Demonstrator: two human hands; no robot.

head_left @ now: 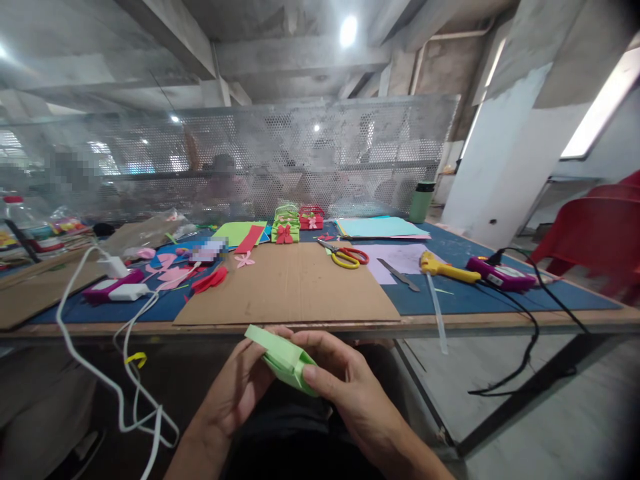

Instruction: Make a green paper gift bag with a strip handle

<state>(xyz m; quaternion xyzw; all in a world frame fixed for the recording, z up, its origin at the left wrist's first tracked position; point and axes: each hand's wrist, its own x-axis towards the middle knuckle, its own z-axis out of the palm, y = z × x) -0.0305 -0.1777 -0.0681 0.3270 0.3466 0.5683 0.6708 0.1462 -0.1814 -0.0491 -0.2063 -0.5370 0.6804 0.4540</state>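
A small folded box of light green paper [285, 357] is held over my lap, just in front of the table edge. My left hand [245, 377] grips its left end, with the fingers partly hidden behind it. At the right end, my right hand [335, 370] pinches the paper, its thumb pressed on the near side. Beyond my hands lies a sheet of brown cardboard [280, 287]. On or beside it are scissors with yellow and red handles [350, 257], a pink paper flower [245, 259] and a red paper strip [250, 239].
Small green [286, 227] and red [311, 219] paper bags stand at the back. To the right are a craft knife blade [399, 275], a yellow glue gun [450, 269] and a purple power strip [503, 275]. White cables [117, 373] hang over the left edge. A green bottle [423, 202] stands behind.
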